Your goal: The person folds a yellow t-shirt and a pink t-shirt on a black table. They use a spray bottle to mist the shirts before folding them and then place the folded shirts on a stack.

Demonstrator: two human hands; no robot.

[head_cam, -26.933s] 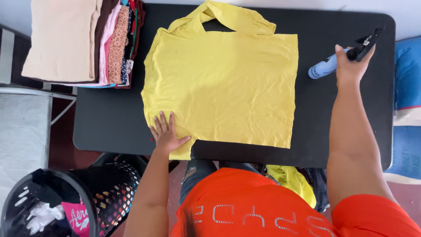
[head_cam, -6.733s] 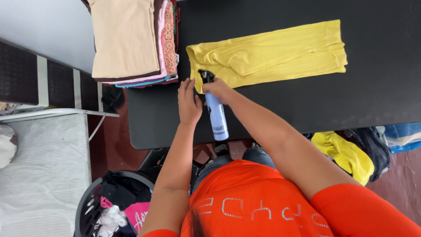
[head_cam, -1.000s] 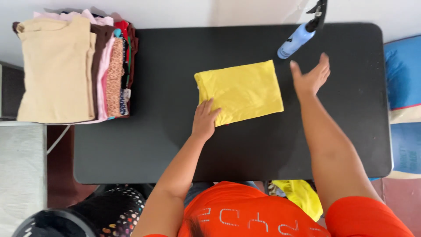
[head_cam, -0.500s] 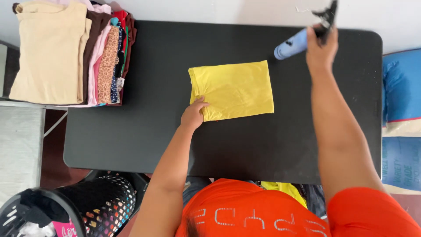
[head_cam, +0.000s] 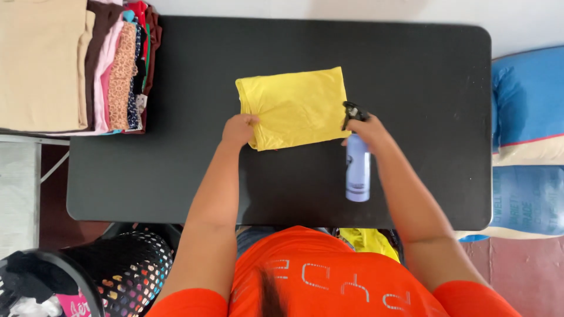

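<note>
A yellow garment (head_cam: pixel 296 105), folded into a small rectangle, lies in the middle of a black table (head_cam: pixel 423 76). My left hand (head_cam: pixel 239 129) grips its near left corner. My right hand (head_cam: pixel 369 130) holds a pale blue spray bottle (head_cam: pixel 358 170) by its black trigger head, right at the garment's near right edge; the bottle's body points back toward me.
A stack of folded clothes (head_cam: pixel 70 64), beige on top, sits at the table's far left. A black mesh basket (head_cam: pixel 126 264) stands on the floor at the near left. Blue cushions (head_cam: pixel 529 117) lie to the right of the table. More yellow fabric (head_cam: pixel 370 242) hangs below the table's near edge.
My right hand took the spray bottle from the far right of the table and brought it down beside the folded garment. My left hand shifted to the garment's near left corner.
</note>
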